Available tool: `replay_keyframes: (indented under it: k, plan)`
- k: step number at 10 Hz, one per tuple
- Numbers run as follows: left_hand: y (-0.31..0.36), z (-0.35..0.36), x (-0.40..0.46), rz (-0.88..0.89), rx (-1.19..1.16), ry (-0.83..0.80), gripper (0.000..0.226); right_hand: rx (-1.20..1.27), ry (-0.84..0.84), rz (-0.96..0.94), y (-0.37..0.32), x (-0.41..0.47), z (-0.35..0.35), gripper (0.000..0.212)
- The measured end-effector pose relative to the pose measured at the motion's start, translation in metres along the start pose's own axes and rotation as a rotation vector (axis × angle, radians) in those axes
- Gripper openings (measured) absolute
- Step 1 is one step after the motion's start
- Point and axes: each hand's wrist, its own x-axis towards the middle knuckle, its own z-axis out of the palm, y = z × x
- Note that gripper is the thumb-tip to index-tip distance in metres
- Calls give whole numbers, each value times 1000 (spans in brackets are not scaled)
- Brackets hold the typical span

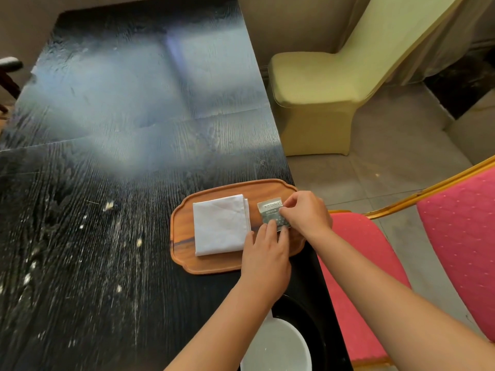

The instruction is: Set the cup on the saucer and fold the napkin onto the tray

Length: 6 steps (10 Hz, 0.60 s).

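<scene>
A folded white napkin [221,225] lies flat on the left half of the wooden tray [182,253], which sits near the table's right edge. To the right of the napkin, a small grey-and-tan sachet [271,210] rests on the tray. My right hand [305,214] pinches the sachet's right edge. My left hand [265,253] presses its fingertips on the sachet's lower end, touching the napkin's corner. A white cup [276,349] stands on a black saucer [310,319] at the bottom edge, partly hidden by my left forearm.
The black wood-grain table [107,183] carries pale crumbs and smears on its left side. A yellow covered chair [321,97] stands past the table's right edge, and a pink chair with gold frame [442,250] is close on my right.
</scene>
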Motion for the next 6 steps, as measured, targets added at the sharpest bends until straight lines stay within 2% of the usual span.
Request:
replay_keyframes:
  k: [3, 5, 6]
  plan:
    - [-4, 10, -1, 13, 19, 66, 51, -11, 1, -7, 3, -1, 3, 9]
    - [-8, -1, -2, 21, -17, 142, 39, 21, 7, -4, 2, -4, -5, 13]
    - [-12, -35, -9, -38, -62, 46, 30, -129, 14, -144, 0, -31, -19, 21]
